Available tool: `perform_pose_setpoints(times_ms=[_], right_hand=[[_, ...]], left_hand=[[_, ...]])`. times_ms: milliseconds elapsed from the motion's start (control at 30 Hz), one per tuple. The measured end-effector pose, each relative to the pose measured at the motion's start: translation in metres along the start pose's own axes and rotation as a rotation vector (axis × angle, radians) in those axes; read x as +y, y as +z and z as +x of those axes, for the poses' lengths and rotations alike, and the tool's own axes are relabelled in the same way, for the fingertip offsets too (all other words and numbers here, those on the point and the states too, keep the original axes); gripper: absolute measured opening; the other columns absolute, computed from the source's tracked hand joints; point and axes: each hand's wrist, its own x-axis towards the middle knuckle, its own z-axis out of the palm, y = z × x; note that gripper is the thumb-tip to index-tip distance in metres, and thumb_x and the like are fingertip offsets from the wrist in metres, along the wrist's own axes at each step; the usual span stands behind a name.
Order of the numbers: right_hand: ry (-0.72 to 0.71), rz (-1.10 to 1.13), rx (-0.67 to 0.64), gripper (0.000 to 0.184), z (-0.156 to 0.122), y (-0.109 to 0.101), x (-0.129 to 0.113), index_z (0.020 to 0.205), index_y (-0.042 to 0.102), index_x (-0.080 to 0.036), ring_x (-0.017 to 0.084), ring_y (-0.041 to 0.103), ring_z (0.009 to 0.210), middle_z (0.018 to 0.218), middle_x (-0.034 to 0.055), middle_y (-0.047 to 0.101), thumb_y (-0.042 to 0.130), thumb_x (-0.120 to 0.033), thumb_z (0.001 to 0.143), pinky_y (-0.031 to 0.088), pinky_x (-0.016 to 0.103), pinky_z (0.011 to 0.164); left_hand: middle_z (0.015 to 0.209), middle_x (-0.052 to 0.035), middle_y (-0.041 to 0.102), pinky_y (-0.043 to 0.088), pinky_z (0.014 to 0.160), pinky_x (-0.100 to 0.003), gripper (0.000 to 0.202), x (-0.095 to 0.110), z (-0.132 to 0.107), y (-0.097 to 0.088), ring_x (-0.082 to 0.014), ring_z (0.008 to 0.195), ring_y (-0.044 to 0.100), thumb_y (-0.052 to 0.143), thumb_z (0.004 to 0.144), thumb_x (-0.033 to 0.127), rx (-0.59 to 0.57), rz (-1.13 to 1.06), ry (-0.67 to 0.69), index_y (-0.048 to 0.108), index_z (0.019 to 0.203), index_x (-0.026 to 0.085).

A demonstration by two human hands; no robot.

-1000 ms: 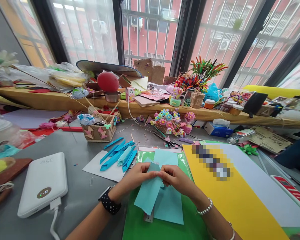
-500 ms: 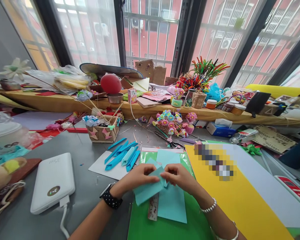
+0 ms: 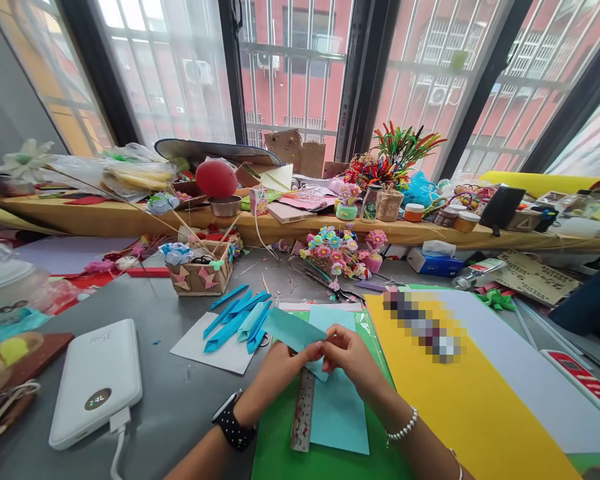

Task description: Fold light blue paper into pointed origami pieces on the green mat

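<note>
Both of my hands grip one light-blue sheet of paper (image 3: 295, 331), raised and tilted above the green mat (image 3: 280, 440). My left hand (image 3: 287, 367) pinches its lower edge between thumb and fingers. Beside it, my right hand (image 3: 343, 353) pinches the paper near its right end, fingertips almost meeting the left thumb. Beneath my hands lies another light-blue sheet (image 3: 337, 413), flat on the mat. A patterned ruler (image 3: 303, 413) rests along that sheet's left edge. Left of my hands, several folded blue paper strips (image 3: 237, 317) sit on a white sheet (image 3: 195, 350).
A white power bank (image 3: 97, 380) with a cable lies at left. Yellow card (image 3: 445, 413) spreads at right. A cardboard basket (image 3: 200, 273) and crochet-like flowers (image 3: 335, 253) stand behind, before a cluttered ledge (image 3: 290, 230) under the windows.
The held paper has turned and risen, its free end now pointing up and left instead of down. More of the ruler shows. The view has shifted slightly.
</note>
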Motion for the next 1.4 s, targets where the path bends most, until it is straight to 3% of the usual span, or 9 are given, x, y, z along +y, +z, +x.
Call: perform_pose_setpoints(times_ms=[167, 367, 500, 700, 900, 967, 1067, 1167, 1400], right_hand=[[-0.043, -0.224, -0.059, 0.024, 0.001, -0.001, 0.004, 0.062, 0.053, -0.015, 0.005, 0.041, 0.038, 0.047, -0.0050, 0.051, 0.058, -0.038, 0.067, 0.032, 0.017, 0.039], [-0.086, -0.332, -0.036, 0.033, 0.002, -0.005, 0.001, 0.057, 0.051, -0.015, 0.006, 0.040, 0.037, 0.046, -0.0030, 0.051, 0.052, -0.046, 0.071, 0.031, 0.018, 0.040], [-0.107, -0.338, -0.025, 0.034, 0.001, -0.006, -0.001, 0.056, 0.050, -0.016, 0.007, 0.041, 0.039, 0.047, -0.0031, 0.051, 0.054, -0.047, 0.069, 0.032, 0.019, 0.040], [-0.119, -0.283, 0.008, 0.031, 0.002, -0.007, 0.001, 0.056, 0.048, -0.016, 0.008, 0.044, 0.042, 0.050, -0.0020, 0.051, 0.052, -0.043, 0.072, 0.037, 0.021, 0.044], [-0.309, -0.347, 0.119, 0.017, -0.001, -0.011, -0.004, 0.089, 0.048, -0.018, 0.013, 0.057, 0.063, 0.078, 0.0032, 0.058, 0.050, -0.029, 0.075, 0.046, 0.024, 0.054], [-0.369, -0.406, 0.068, 0.021, -0.003, -0.011, -0.006, 0.097, 0.049, -0.021, 0.015, 0.057, 0.074, 0.089, 0.0045, 0.058, 0.047, -0.022, 0.076, 0.048, 0.025, 0.059], [-0.455, -0.549, -0.044, 0.025, -0.003, -0.011, -0.006, 0.094, 0.059, -0.024, 0.015, 0.055, 0.082, 0.093, 0.0043, 0.057, 0.044, -0.014, 0.076, 0.048, 0.025, 0.061], [-0.497, -0.645, -0.032, 0.024, -0.002, -0.012, -0.003, 0.086, 0.065, -0.024, 0.015, 0.055, 0.076, 0.087, 0.0038, 0.057, 0.046, -0.013, 0.075, 0.047, 0.024, 0.059], [-0.466, -0.572, -0.033, 0.013, 0.001, -0.015, -0.003, 0.080, 0.068, -0.025, 0.014, 0.054, 0.069, 0.078, 0.0017, 0.055, 0.058, -0.028, 0.072, 0.047, 0.024, 0.058]], left_hand=[[0.075, -0.0030, 0.064, 0.047, 0.068, -0.030, 0.023, 0.002, -0.001, -0.001, -0.0195, 0.073, 0.059, 0.054, 0.069, 0.039, 0.062, -0.101, 0.032, 0.058, 0.072, 0.016], [0.077, -0.0025, 0.064, 0.051, 0.062, -0.032, 0.029, 0.002, 0.003, -0.006, -0.0187, 0.069, 0.060, 0.064, 0.062, 0.035, -0.014, -0.294, -0.010, 0.057, 0.081, 0.014], [0.068, -0.0019, 0.063, 0.051, 0.059, -0.031, 0.031, -0.001, 0.004, -0.008, -0.0176, 0.062, 0.060, 0.067, 0.058, 0.036, -0.058, -0.314, -0.030, 0.055, 0.073, 0.012], [0.063, 0.0026, 0.061, 0.048, 0.062, -0.027, 0.043, 0.002, 0.004, -0.007, -0.0143, 0.060, 0.061, 0.067, 0.060, 0.030, 0.008, -0.446, -0.069, 0.046, 0.094, 0.015], [0.062, 0.0028, 0.059, 0.047, 0.061, -0.028, 0.037, 0.003, 0.005, -0.008, -0.0140, 0.059, 0.060, 0.063, 0.063, 0.029, 0.061, -0.380, -0.020, 0.043, 0.089, 0.015], [0.061, 0.0039, 0.058, 0.047, 0.059, -0.028, 0.038, 0.003, 0.005, -0.008, -0.0145, 0.059, 0.060, 0.063, 0.063, 0.029, 0.075, -0.362, -0.006, 0.041, 0.092, 0.016], [0.059, 0.0060, 0.054, 0.046, 0.059, -0.027, 0.042, 0.004, 0.004, -0.008, -0.0139, 0.058, 0.059, 0.061, 0.064, 0.029, 0.088, -0.338, 0.008, 0.039, 0.096, 0.016], [0.056, 0.0077, 0.050, 0.045, 0.058, -0.026, 0.045, 0.004, 0.003, -0.008, -0.0130, 0.056, 0.057, 0.061, 0.065, 0.028, 0.081, -0.327, 0.036, 0.036, 0.101, 0.015], [0.057, 0.0072, 0.049, 0.043, 0.059, -0.026, 0.044, 0.004, 0.002, -0.009, -0.0126, 0.057, 0.055, 0.060, 0.066, 0.027, 0.076, -0.291, 0.071, 0.036, 0.101, 0.016]])
